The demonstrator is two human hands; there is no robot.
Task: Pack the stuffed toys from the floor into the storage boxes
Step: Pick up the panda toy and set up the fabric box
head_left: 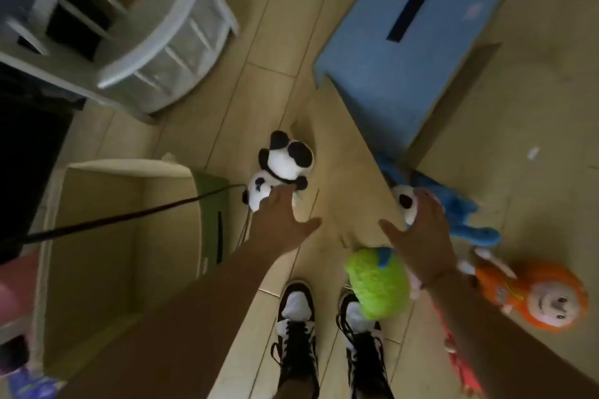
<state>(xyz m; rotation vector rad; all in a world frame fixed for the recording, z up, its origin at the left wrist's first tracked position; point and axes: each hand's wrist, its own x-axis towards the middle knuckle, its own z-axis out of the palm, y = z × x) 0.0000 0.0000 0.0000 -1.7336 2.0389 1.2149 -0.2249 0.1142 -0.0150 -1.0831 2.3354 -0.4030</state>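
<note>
Both arms stretched down toward the floor (285,42), feet in black-and-white shoes (296,317) at the bottom edge. Left hand (278,220) open, fingers straight and close together, thumb splayed, fingertips reaching onto the lower end of the panda (285,162) lying mid-floor; actual contact hard to judge. Right hand (421,236) open too, thumb spread wide, fingers laid over a white toy (403,204) with a dark patch; touching or just above, cannot tell. Blue toy (460,214) sprawled just beyond that hand, partly on the cardboard (534,107) covering the floor's right side. Green toy (376,282) just beside the right shoe, below the right hand. Orange-haired doll (544,298) near the right edge, apart from the rest. Green box (129,220) open at the floor's left edge, beside the left forearm, a dark strap (129,219) crossing its mouth. Blue box (421,42) toward the far right, lid shut, slot on top. White rack (136,26) at the far left corner, blurred.
</note>
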